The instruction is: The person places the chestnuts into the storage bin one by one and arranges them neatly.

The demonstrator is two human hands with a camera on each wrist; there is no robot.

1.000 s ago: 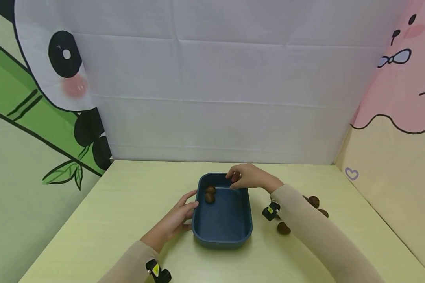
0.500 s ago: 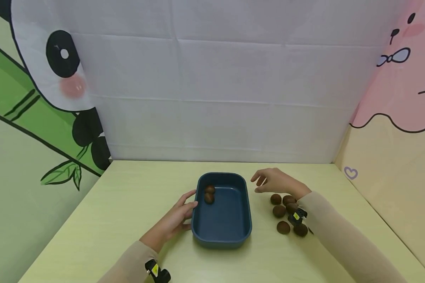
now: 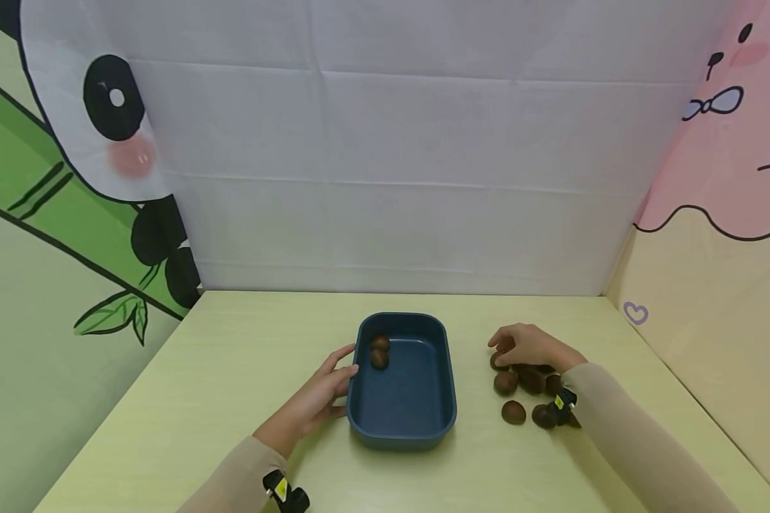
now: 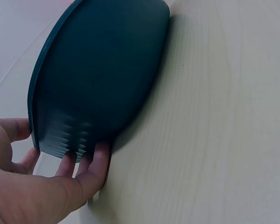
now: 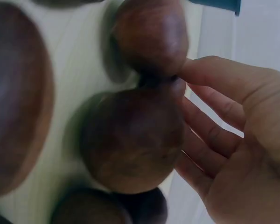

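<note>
A deep blue rectangular box (image 3: 403, 406) stands on the table, two brown chestnuts (image 3: 379, 358) touching each other near its left wall. My left hand (image 3: 317, 399) holds the box's left side, thumb at the rim and fingers spread along the outer wall. In the left wrist view, several fingertips (image 4: 101, 151) rest against that wall. To the right, my right hand (image 3: 531, 347) pinches a chestnut (image 5: 151, 37) at the far left of a loose group. Its thumb lies against the shell in the right wrist view; the other fingertips are partly hidden behind the nuts.
Several more chestnuts (image 3: 505, 383) lie close together below my right hand, some partly covered by the wrist camera (image 3: 565, 401) and sleeve. A white cloth backdrop (image 3: 411, 235) rises behind the table (image 3: 231, 370). Printed cartoon panels flank both sides.
My right hand has left the box's far right corner, moved right and come down onto a chestnut in the group. My left hand and the box stay in place.
</note>
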